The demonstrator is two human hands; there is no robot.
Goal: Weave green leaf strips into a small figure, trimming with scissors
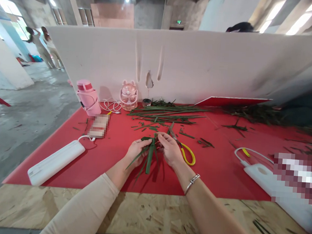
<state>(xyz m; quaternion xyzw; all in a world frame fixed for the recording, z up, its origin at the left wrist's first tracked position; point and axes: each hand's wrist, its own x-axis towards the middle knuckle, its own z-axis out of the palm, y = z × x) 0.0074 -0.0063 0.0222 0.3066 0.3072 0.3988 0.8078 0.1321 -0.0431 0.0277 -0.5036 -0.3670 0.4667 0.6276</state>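
My left hand (138,150) is closed around a small folded weaving of green leaf strips (149,155), with several long ends hanging from it above the red table covering. My right hand (170,148) meets it from the other side, thumb and forefinger pinched at the weaving's upper edge on what looks like a thin strip end. A bracelet circles the right wrist. Just beyond the right hand, scissors with yellow handles (188,155) lie on the table, their blades partly behind the fingers. Short green leaf cuttings (148,125) are scattered in front of both hands.
Long green leaf strips (169,112) lie along a white upright panel (202,63). On the left stand a pink bottle (89,100), a pink bear-eared cup (129,95) and a white power bank (56,162). Another white power bank (276,193) lies right. People stand in the background.
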